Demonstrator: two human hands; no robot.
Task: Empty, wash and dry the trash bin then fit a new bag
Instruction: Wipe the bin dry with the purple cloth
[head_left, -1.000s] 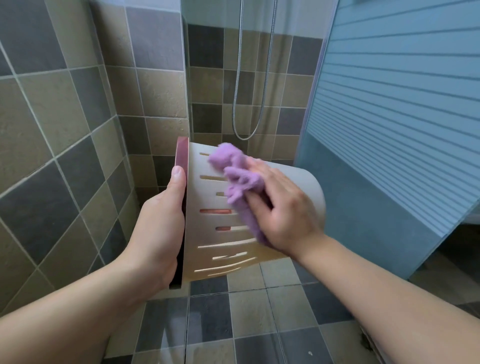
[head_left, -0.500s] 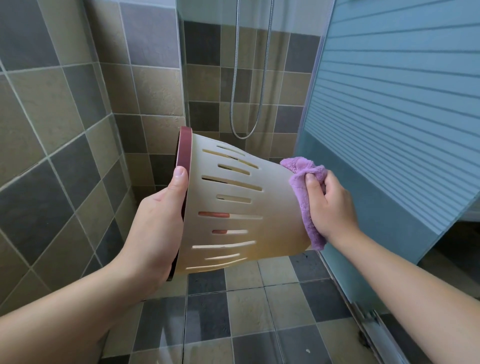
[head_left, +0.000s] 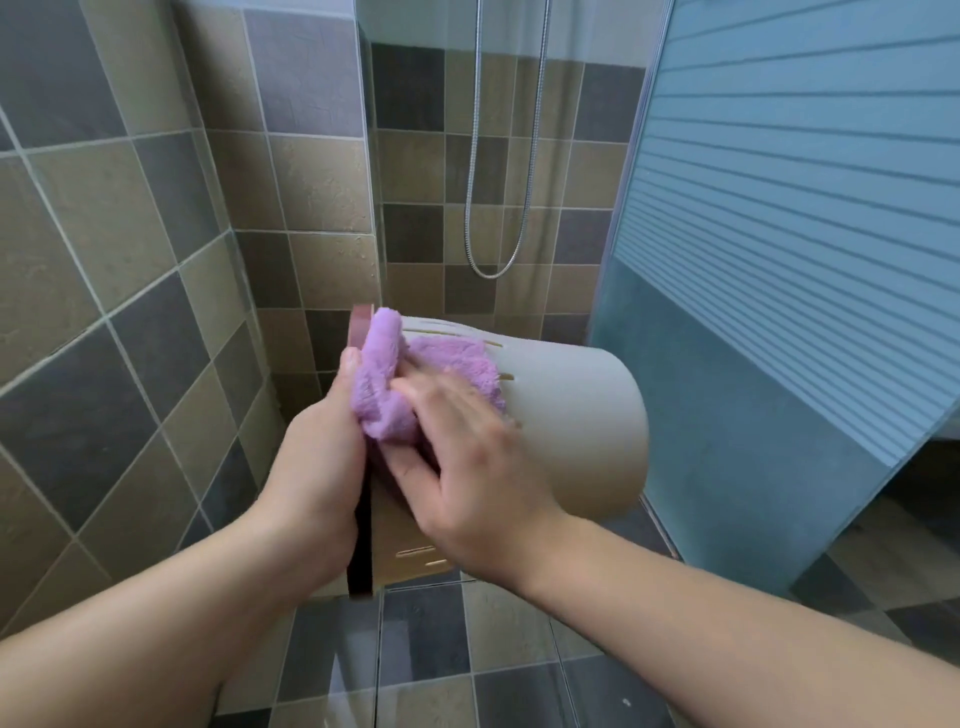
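Left hand (head_left: 322, 467) grips the bin (head_left: 571, 426) sideways by its rim, exposing the wall; right hand (head_left: 467, 467), blurred, seemingly presses purple cloth (head_left: 384, 374) there with fairly straight fingers

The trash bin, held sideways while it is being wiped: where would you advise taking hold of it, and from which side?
Probably at the dark red rim, from the open left end, as the left hand does. The trash bin lies on its side and tapers to a smooth closed base, while the rim gives an edge to hook fingers over. That leaves the slotted wall free for the right hand with the purple cloth.
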